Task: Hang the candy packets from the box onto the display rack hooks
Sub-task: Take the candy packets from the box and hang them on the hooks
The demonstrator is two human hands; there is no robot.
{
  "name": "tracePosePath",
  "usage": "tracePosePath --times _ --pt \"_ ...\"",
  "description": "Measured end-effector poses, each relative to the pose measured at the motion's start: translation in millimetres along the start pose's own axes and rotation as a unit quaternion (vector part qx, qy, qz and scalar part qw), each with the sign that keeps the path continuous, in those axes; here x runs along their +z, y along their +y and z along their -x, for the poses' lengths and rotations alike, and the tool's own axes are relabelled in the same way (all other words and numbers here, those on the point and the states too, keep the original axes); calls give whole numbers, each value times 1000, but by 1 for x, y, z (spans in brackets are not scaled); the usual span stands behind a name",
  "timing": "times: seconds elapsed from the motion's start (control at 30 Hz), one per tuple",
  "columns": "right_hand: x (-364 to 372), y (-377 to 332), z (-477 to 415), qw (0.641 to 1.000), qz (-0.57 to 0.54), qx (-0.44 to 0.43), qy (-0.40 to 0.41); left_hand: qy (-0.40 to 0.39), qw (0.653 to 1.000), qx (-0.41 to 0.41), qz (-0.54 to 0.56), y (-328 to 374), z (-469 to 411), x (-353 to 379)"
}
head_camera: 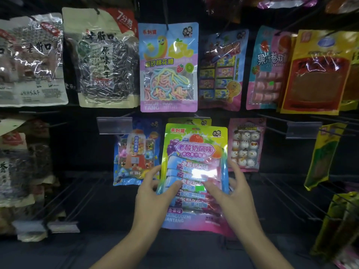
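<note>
Nearest to me, the left hand (153,195) and the right hand (233,193) are both gripping the candy packet (195,152). Each thumb is pressing on the clear front window while the fingers are curling round the side edges to the back. I judge that the two-sided hold is keeping the floppy packet flat and upright, so its top edge can be steered squarely at a hook. The packet is being held up in the middle of the lower row, its top just in front of a yellow-topped packet (188,120) hanging behind it, which suggests that hook is the target. I cannot make out the hang hole or the hook tip itself, so I cannot tell whether it is threaded yet. The box is not showing anywhere in my view. Just left of the packet a gumball-machine packet (134,152) is hanging, and just right a snowman packet (245,144). Bare hooks (281,191) are jutting out farther right and low on the left. Farther up, a marshmallow-rope packet (168,70) and seed bags (104,61) are filling the upper row.
</note>
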State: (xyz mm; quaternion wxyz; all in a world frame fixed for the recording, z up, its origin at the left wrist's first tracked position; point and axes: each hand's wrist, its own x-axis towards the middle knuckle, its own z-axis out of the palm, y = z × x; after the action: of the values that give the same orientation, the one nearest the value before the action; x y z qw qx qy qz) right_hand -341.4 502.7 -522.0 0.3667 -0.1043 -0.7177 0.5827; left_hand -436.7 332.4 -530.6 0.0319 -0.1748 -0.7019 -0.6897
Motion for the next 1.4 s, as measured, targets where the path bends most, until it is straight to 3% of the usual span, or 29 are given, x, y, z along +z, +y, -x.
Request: tracePosePath --times 0.3,0.73,1.17,1.4 --pt "6 11 -54 998 60 31 4 29 997 20 -62 -4 -37 27" --pt "32 56 -137 990 129 51 12 36 977 -27 -208 -30 -116 66" --pt "62 110 -176 977 197 55 54 18 983 -34 -177 -67 -156 90" --pt "77 113 -191 984 158 70 47 54 986 -14 -160 -74 -173 98"
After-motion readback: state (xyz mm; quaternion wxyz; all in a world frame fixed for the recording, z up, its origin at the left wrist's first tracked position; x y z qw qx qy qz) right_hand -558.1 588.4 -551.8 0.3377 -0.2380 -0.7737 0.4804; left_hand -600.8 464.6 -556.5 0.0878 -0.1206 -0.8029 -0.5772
